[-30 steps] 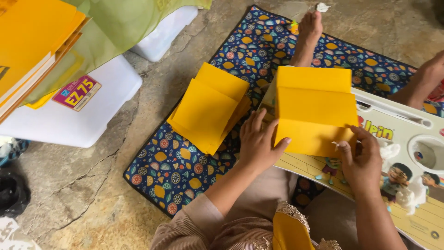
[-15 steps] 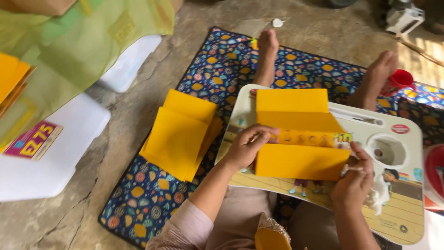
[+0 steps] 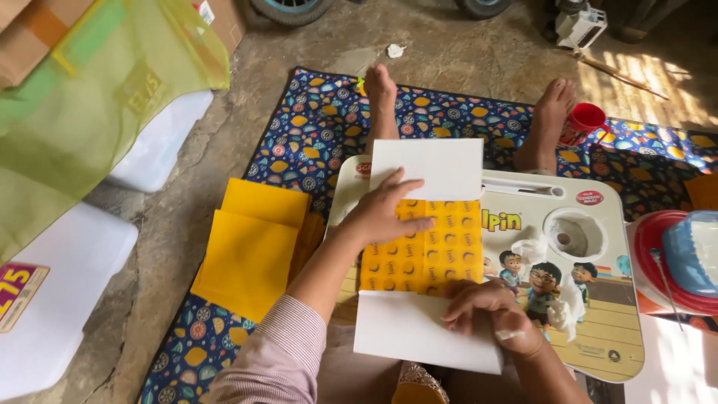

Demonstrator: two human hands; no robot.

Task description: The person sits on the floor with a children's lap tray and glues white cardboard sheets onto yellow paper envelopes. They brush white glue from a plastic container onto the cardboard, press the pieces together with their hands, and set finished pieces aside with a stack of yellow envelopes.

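A paper sheet (image 3: 423, 251) lies opened out on a small white lap table (image 3: 598, 224) with cartoon pictures. Its middle band is yellow with a repeated pattern; both outer flaps show white. My left hand (image 3: 381, 213) lies flat, fingers spread, across the upper fold line. My right hand (image 3: 490, 310) presses on the lower white flap, fingers curled, with a smear of white on a finger. To the left, a stack of folded yellow papers (image 3: 254, 243) rests on a patterned blue mat (image 3: 314, 142).
My bare feet (image 3: 550, 120) stretch out beyond the table on the mat. A red cup (image 3: 585, 120) stands by the right foot, a red bowl with a pale blue lid (image 3: 684, 262) at the right. A green mesh bag (image 3: 82, 112) and white boxes (image 3: 60, 292) lie left.
The folded yellow sheet has been opened out flat, its white flaps now showing. My left hand went up to the top fold and my right hand to the bottom flap.
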